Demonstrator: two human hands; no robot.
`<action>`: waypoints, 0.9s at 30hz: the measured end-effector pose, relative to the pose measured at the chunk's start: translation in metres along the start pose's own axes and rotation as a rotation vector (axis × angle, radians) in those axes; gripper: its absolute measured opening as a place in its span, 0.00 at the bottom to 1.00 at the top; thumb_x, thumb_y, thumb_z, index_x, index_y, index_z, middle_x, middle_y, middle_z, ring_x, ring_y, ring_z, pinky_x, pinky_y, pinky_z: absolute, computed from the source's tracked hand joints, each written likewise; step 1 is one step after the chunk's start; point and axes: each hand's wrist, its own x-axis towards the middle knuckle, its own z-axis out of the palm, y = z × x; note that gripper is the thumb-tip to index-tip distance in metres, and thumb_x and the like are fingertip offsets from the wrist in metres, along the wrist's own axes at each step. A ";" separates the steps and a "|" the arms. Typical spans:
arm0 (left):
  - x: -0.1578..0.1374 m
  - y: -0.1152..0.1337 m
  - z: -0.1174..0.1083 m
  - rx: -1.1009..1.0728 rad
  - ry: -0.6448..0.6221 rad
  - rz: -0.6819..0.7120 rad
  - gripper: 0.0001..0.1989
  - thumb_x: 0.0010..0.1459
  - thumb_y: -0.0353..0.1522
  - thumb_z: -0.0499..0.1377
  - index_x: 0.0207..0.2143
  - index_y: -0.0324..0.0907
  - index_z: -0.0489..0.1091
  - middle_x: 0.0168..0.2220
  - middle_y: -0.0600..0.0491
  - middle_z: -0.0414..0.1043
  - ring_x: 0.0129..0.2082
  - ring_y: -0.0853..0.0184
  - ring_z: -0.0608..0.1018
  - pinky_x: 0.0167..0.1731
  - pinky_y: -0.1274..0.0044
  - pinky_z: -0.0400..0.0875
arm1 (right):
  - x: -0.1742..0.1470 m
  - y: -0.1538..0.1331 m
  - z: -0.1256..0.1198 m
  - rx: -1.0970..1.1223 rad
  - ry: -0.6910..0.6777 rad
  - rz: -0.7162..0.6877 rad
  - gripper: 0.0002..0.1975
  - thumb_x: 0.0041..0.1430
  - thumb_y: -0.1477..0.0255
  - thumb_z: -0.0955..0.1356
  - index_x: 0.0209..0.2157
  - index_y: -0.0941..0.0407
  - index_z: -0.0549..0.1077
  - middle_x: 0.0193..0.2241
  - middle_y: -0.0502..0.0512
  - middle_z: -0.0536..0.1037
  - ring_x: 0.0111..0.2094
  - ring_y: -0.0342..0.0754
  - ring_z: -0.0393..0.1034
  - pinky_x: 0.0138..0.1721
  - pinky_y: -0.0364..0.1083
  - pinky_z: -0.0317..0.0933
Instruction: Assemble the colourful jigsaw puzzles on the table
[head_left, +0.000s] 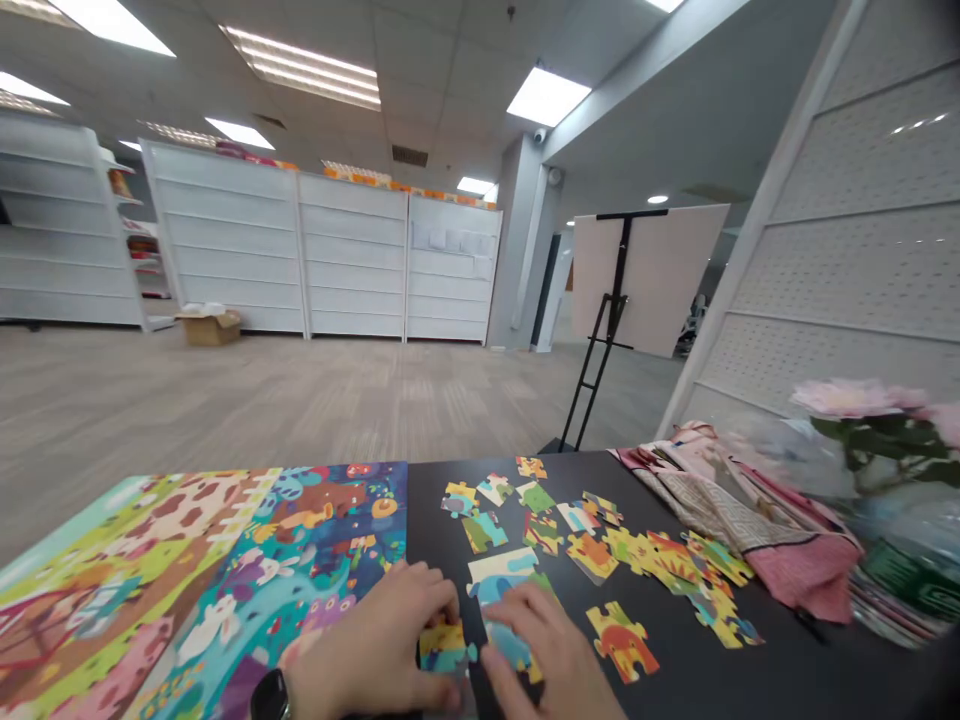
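My left hand [394, 640] is closed around a yellow and teal jigsaw puzzle piece [442, 650], fingers bent over its far side and thumb at the near side. Just to the right, partly joined puzzle pieces [502, 565] with white, blue and green printing lie on the dark table. My right hand [544, 650] rests over their near part, thumb and fingers apart and touching them, hiding some of the picture. A narrow gap separates the held piece from this joined part. A loose piece with an orange animal [624, 640] lies right of my right hand.
Colourful picture boards [217, 580] cover the table's left side. Several puzzle pieces [660, 560] are scattered and partly overlapping at the right. Beyond them are a pink cloth [810, 570], a clear bottle [915, 570] and pink flowers [847, 398]. A black easel [600, 370] stands behind the table.
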 end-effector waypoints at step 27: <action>-0.007 0.018 -0.002 0.102 -0.098 0.247 0.29 0.34 0.55 0.73 0.28 0.46 0.67 0.26 0.58 0.72 0.29 0.63 0.72 0.37 0.72 0.59 | -0.035 0.006 -0.037 0.060 -0.340 -0.122 0.19 0.51 0.75 0.71 0.45 0.47 0.76 0.52 0.56 0.73 0.53 0.53 0.71 0.53 0.48 0.68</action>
